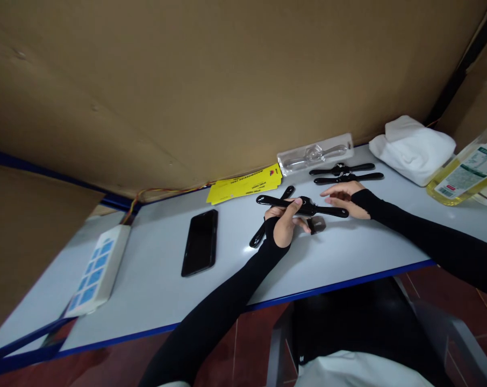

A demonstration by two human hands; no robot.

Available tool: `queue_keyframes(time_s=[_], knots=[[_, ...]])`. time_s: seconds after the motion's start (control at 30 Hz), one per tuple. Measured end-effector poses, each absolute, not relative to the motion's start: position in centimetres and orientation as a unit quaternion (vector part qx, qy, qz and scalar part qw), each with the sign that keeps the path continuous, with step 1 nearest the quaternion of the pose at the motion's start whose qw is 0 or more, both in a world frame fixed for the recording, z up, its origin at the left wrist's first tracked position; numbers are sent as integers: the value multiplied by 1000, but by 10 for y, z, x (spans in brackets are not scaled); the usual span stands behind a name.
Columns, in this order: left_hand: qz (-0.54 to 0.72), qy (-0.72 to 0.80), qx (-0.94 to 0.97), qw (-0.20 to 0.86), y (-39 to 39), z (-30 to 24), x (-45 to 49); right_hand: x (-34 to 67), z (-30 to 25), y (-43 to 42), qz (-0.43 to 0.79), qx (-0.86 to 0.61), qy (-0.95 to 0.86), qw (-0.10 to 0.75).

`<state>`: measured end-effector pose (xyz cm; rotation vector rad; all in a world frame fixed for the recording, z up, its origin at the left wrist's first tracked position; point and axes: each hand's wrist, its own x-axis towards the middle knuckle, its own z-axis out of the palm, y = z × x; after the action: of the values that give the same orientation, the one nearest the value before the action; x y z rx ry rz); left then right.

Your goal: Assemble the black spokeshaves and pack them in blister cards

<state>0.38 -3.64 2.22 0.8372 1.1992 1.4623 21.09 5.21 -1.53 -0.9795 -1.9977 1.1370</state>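
Note:
My left hand (284, 223) is closed round a black watch with its strap stretched out (308, 207), holding it just above the white table (155, 279). My right hand (343, 198) hovers by the strap's right end, fingers stretched out and holding nothing. Another black watch (270, 217) lies slantwise under my left hand. A small dark block (316, 224) sits on the table just right of my left hand. Two more black watches (346, 173) lie side by side beyond my right hand. Both arms wear black sleeves.
A black phone (200, 242) lies left of the hands. Yellow cards (245, 186) and a clear plastic blister tray (315, 153) rest against the cardboard wall (211, 80). A white folded cloth (413, 148), a bottle of yellow liquid (467, 172) and a white-blue box (99, 269) are also on the table.

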Motion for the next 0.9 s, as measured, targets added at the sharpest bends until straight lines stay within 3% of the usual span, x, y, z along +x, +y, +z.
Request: queue_keyframes(time_s=[0.43, 0.6, 0.9], knots=[[608, 481, 371, 511, -51, 31, 11, 203, -22, 64, 163, -255, -933, 196], [614, 483, 355, 513, -53, 31, 15, 200, -28, 68, 112, -216, -937, 251], [613, 505, 342, 502, -46, 22, 15, 208, 14, 47, 227, -326, -816, 421]])
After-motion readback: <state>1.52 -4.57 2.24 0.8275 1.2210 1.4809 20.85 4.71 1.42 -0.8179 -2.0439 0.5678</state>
